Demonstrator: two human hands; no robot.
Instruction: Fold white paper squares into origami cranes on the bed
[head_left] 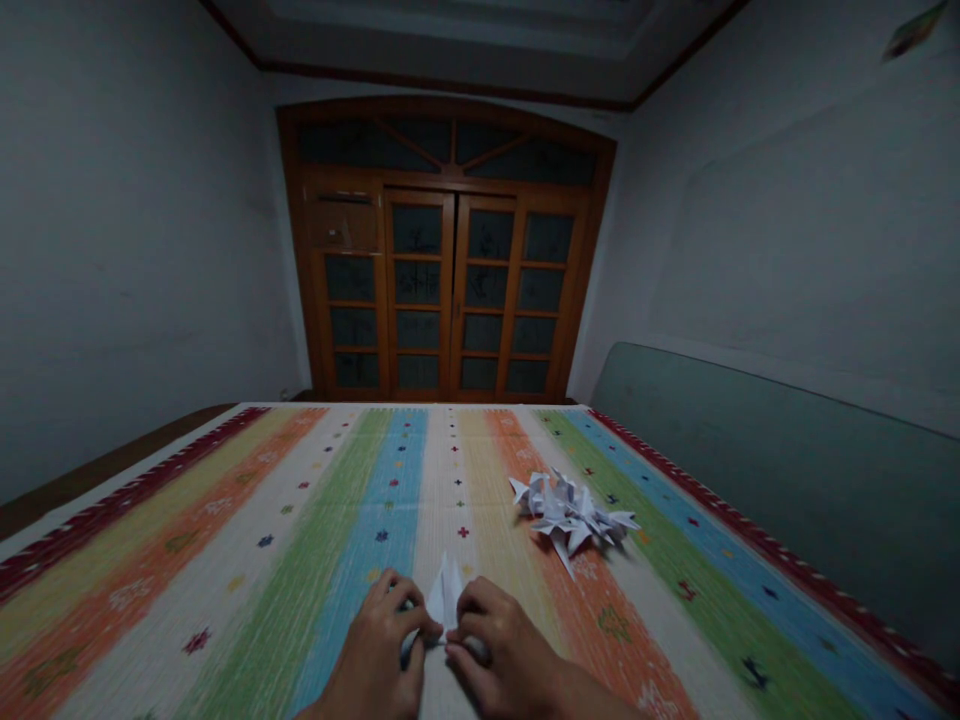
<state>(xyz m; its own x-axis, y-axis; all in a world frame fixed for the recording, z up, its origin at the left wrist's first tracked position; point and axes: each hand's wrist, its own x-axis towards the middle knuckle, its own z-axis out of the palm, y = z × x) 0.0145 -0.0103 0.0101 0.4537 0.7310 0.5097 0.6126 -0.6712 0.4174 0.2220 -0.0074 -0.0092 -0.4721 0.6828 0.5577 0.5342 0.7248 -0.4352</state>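
A folded piece of white paper stands up with a pointed tip between my hands, near the front of a striped cloth. My left hand pinches its left side, and my right hand pinches its right side. The lower part of the paper is hidden by my fingers. To the upper right of my right hand lies a heap of several folded white paper shapes with spiky points. Neither hand touches it.
The multicoloured striped cloth, with small stitched motifs and red borders, covers the surface under my hands. A grey-green padded panel runs along its right side. Beyond its far edge stands a wooden glazed double door.
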